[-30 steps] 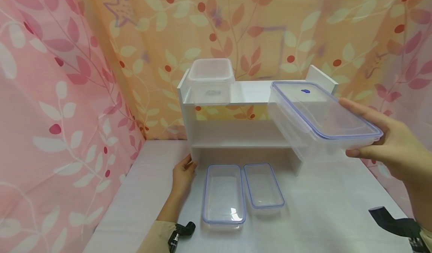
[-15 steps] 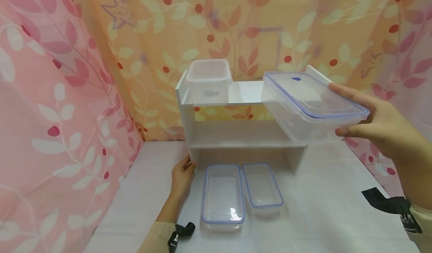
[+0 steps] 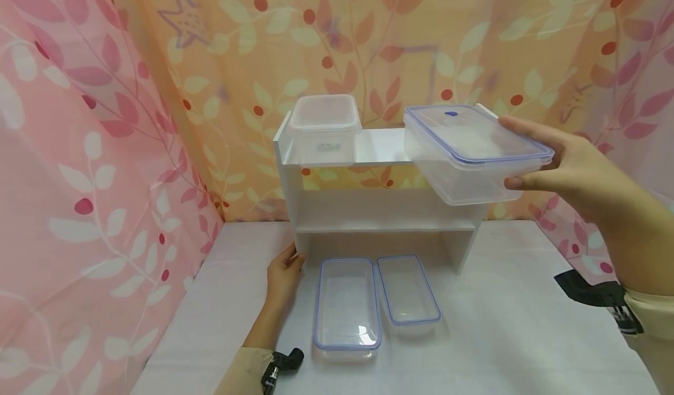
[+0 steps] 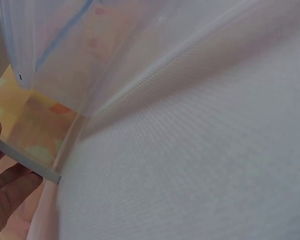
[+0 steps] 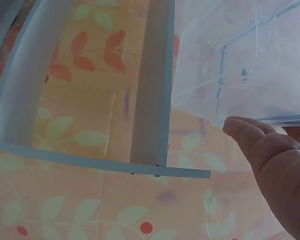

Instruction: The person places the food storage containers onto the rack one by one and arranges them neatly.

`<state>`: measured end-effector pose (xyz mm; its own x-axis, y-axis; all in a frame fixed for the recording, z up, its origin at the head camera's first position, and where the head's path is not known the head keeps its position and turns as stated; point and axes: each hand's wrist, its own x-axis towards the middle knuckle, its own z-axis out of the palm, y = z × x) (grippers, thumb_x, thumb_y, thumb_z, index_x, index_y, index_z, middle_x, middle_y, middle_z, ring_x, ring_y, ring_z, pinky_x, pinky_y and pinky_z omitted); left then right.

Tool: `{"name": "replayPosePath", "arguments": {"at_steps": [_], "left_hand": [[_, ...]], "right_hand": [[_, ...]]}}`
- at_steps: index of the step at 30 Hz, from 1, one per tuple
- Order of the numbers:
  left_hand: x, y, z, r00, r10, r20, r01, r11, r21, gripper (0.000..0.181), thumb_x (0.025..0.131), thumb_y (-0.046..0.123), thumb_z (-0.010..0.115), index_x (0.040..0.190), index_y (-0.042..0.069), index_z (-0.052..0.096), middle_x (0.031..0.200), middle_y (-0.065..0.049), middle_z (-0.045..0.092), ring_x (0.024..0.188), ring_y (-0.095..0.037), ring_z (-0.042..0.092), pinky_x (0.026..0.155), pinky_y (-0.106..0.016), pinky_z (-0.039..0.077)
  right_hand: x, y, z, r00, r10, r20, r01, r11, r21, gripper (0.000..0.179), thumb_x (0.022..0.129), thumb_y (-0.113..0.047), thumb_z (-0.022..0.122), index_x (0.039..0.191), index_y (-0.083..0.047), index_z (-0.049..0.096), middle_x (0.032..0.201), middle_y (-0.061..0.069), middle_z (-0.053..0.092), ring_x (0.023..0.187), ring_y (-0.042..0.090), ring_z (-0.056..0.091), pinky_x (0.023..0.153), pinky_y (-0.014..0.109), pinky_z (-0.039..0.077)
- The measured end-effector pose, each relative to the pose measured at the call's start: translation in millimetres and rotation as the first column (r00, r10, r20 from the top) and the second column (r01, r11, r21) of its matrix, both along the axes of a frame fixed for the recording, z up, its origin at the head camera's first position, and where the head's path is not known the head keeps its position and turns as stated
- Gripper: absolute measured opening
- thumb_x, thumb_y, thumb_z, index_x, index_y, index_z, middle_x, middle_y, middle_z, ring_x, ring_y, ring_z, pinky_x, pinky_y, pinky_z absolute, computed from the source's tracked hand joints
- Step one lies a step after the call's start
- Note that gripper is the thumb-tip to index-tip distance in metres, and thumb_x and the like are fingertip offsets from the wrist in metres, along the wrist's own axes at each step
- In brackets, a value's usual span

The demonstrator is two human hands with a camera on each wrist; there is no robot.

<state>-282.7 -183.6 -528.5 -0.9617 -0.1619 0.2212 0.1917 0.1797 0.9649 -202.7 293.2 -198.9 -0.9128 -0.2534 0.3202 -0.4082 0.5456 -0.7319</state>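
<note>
My right hand grips a large clear food container with a blue-rimmed lid by its right end, thumb below and a finger along the lid. The container is tilted and held at the height of the top of a white shelf unit, at its right part. In the right wrist view, the container is beside the shelf's upper board. My left hand pinches the lower front edge of the shelf's left side panel. The left wrist view has thumb and fingers on opposite faces of that panel.
A smaller clear container with a whitish lid sits on the shelf top at the left. Two blue-rimmed containers, a larger one and a narrower one, stand on the white tabletop before the shelf. Patterned curtains enclose the area.
My right hand has carried the large container left and up toward the shelf top, bringing it closer to level. My left hand keeps its place on the shelf panel.
</note>
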Motion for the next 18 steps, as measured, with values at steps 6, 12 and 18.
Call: {"name": "replayPosePath", "arguments": {"at_steps": [6, 12, 18], "left_hand": [[5.5, 3.1, 10.2, 1.000, -0.023, 0.006, 0.023, 0.999, 0.034, 0.048, 0.100, 0.005, 0.065, 0.146, -0.003, 0.052, 0.147, -0.026, 0.054, 0.128, -0.040, 0.060, 0.096, -0.059, 0.054], [8.8, 5.8, 19.0, 0.999, -0.040, 0.014, 0.040, 0.999, 0.022, 0.047, 0.100, 0.004, 0.063, 0.146, -0.005, 0.052, 0.147, -0.024, 0.054, 0.128, -0.039, 0.060, 0.096, -0.057, 0.055], [-2.1, 2.8, 2.2, 1.000, -0.015, 0.000, 0.015, 1.000, 0.014, 0.047, 0.100, 0.010, 0.067, 0.145, 0.002, 0.056, 0.145, -0.018, 0.058, 0.126, -0.035, 0.062, 0.093, -0.044, 0.059]], "right_hand": [[-10.0, -2, 3.0, 1.000, 0.004, 0.018, -0.003, 1.000, -0.028, 0.083, 0.094, -0.004, 0.071, 0.161, -0.034, 0.033, 0.151, 0.006, 0.040, 0.117, 0.012, 0.054, 0.083, 0.012, 0.053], [-20.6, -5, 8.4, 0.998, 0.031, 0.057, -0.027, 0.997, -0.073, 0.080, 0.096, -0.006, 0.070, 0.162, -0.033, 0.032, 0.153, 0.006, 0.039, 0.122, 0.011, 0.053, 0.088, 0.011, 0.051], [-30.0, -7, 13.3, 0.997, 0.003, 0.072, -0.001, 1.000, -0.028, 0.081, 0.096, -0.012, 0.071, 0.161, -0.039, 0.031, 0.154, 0.006, 0.038, 0.122, 0.013, 0.051, 0.086, 0.010, 0.049]]}}
